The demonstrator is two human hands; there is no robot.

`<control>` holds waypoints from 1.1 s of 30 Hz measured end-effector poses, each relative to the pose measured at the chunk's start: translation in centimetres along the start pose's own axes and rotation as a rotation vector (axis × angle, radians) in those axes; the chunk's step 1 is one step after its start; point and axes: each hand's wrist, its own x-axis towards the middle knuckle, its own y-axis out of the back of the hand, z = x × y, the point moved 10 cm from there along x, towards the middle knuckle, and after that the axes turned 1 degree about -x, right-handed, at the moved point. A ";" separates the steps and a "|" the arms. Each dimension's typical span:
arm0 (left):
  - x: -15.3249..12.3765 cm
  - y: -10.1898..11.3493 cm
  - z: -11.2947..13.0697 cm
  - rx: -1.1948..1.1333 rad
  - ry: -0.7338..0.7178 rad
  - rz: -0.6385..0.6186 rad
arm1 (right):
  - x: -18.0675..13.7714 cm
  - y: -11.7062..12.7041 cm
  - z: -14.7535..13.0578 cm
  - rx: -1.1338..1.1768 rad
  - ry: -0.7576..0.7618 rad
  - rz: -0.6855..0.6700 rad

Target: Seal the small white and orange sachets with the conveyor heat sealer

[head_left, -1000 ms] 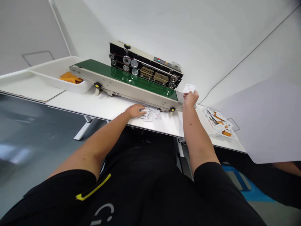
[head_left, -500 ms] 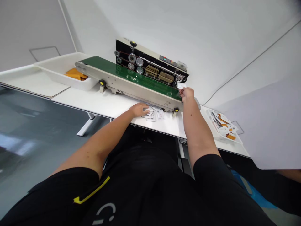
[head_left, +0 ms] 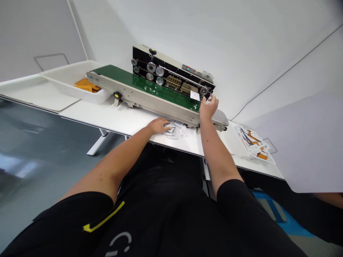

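Green belt (head_left: 150, 84) runs along the front of the sealer (head_left: 171, 73), which stands on the white surface (head_left: 107, 116) by the wall. One small white packet (head_left: 194, 95) sits at the belt's right end, up against the machine's black face w/ the rollers.

Right hand (head_left: 207, 106) is raised over that end of the belt, fingers spread and slightly curled, holding nothing. The fingertips are just beside the packet on its right; can't tell if they touch it.

Left hand (head_left: 158, 125) lies palm down on the surface in front of the sealer, approx. below the belt's right half. Its fingers are loosely laid out over the near edge of a small heap of loose packets (head_left: 177, 130) — resting on them, not pinching any as far as can be seen.

Further right, well apart from both hands, a shallow tray (head_left: 242, 141) holds more packets (head_left: 254, 141), white w/ orange bits. At the belt's far left end a deep white bin (head_left: 80, 96) has orange pieces (head_left: 85, 85) in it. Person's black sleeves and top fill the lower part of the view.
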 end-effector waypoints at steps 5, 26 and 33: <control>0.1 -0.2 -0.3 0.013 -0.005 0.018 | -14.5 -5.0 -3.5 -0.032 0.423 -0.382; -0.9 3.8 -3.5 -0.555 0.074 0.380 | -20.1 -11.2 1.9 -0.140 0.203 -0.686; -0.9 2.7 -2.4 -0.744 0.056 0.156 | -19.8 -9.0 0.0 0.101 0.275 -0.634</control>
